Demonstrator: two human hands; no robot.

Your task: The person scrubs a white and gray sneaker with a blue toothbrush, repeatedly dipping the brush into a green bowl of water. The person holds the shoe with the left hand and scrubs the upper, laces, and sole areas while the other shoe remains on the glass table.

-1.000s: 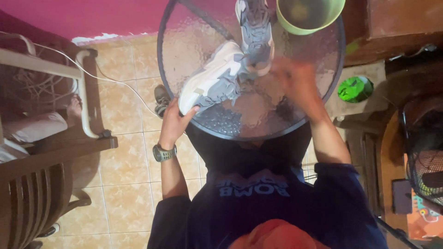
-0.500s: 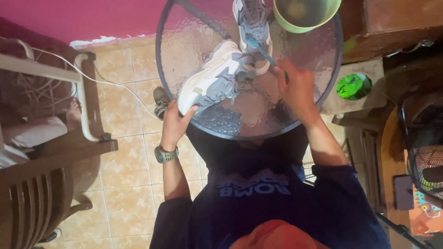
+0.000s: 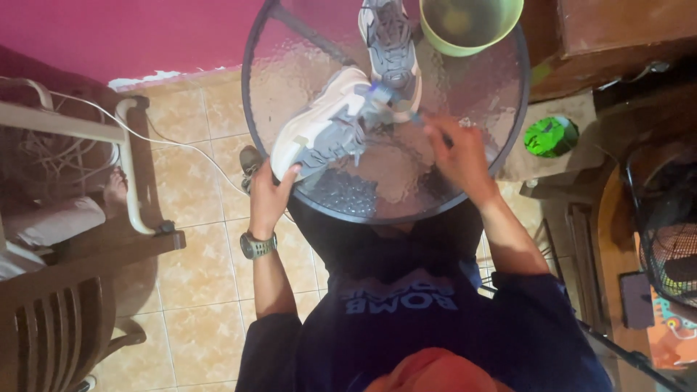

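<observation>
In the head view, the left hand (image 3: 272, 194) gripped the toe of a white and grey sneaker (image 3: 330, 123) lying on the round glass table with textured top (image 3: 305, 58), in the upper centre of the frame. The right hand (image 3: 456, 154) was closed on a thin brush (image 3: 406, 112), its tip at the shoe's heel. To scrub well, I think the toe should be held firm and the strokes short. A second grey sneaker (image 3: 390, 43) and a smooth round green plastic bowl (image 3: 470, 25) stood above.
</observation>
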